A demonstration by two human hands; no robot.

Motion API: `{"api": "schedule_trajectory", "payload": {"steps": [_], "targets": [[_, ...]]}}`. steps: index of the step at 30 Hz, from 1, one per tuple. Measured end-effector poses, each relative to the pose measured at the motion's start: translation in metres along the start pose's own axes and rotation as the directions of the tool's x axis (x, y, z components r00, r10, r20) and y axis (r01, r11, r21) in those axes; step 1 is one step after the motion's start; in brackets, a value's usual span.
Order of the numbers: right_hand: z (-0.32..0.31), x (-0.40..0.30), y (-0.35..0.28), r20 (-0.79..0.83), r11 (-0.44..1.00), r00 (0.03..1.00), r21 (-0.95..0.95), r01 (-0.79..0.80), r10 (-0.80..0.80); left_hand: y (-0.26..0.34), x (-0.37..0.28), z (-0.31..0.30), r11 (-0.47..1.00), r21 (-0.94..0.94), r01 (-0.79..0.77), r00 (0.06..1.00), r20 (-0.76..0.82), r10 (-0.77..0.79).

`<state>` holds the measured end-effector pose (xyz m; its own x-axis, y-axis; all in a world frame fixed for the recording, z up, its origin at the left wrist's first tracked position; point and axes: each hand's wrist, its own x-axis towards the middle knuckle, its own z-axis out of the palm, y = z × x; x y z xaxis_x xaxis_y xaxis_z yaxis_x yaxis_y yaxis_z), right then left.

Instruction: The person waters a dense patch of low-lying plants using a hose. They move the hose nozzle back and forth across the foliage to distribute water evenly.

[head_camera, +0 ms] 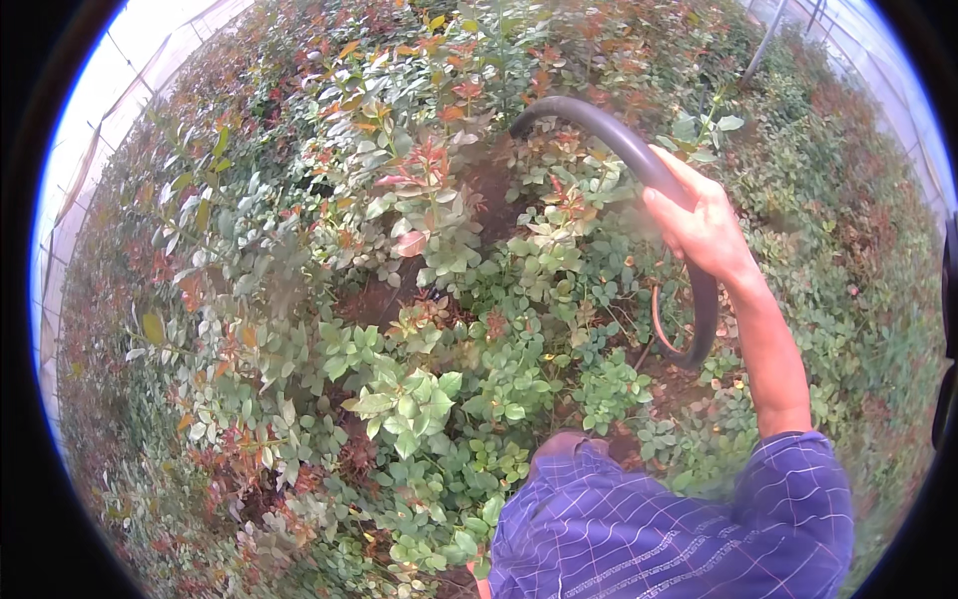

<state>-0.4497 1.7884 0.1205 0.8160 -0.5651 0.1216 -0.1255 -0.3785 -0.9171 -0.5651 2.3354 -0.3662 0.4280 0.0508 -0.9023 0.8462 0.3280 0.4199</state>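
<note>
My right hand (696, 221) is closed around a thick dark rubber or plastic hose (591, 120), raised above the leaves. From the hand the hose arches up and left, and its end points down over a gap of brown soil (498, 195) between the rose bushes (441, 254). Below the hand it bends into a loop among the foliage. At the bottom edge, beside my blue checked shirt (629, 531), a sliver of skin shows from my left side. Leaves and the shirt hide the rest, so what my left hand does cannot be seen.
Dense rose foliage, green with reddish young shoots (426, 161), surrounds me on all sides. Pale plastic sheeting (93, 142) forms the greenhouse wall at the left. A slanted metal post (765, 45) stands at the upper right. More brown soil (677, 382) shows under the hose loop.
</note>
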Motion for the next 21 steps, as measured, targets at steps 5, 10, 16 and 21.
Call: {"api": "schedule_trajectory", "payload": {"steps": [5, 10, 16, 21], "targets": [[0.001, 0.022, 0.001, -0.022, 1.0, 1.0, -0.009, 0.017, -0.017, 0.004, 0.002, 0.007, 1.0, 0.003, 0.002, 1.0, 0.003, -0.002], [-0.006, 0.046, 0.018, -0.018, 1.0, 1.0, 0.014, 0.02, -0.019, 0.006, 0.004, 0.01, 1.0, -0.007, 0.001, 1.0, 0.002, -0.001], [-0.008, 0.069, 0.028, -0.058, 0.998, 0.998, -0.053, 0.016, -0.02, 0.002, 0.004, 0.014, 0.999, -0.036, 0.006, 1.0, -0.008, -0.006], [-0.007, 0.069, 0.028, 0.022, 1.0, 1.0, -0.017, 0.001, -0.001, -0.009, -0.001, 0.007, 0.996, -0.084, 0.008, 1.0, -0.027, -0.01]]}}
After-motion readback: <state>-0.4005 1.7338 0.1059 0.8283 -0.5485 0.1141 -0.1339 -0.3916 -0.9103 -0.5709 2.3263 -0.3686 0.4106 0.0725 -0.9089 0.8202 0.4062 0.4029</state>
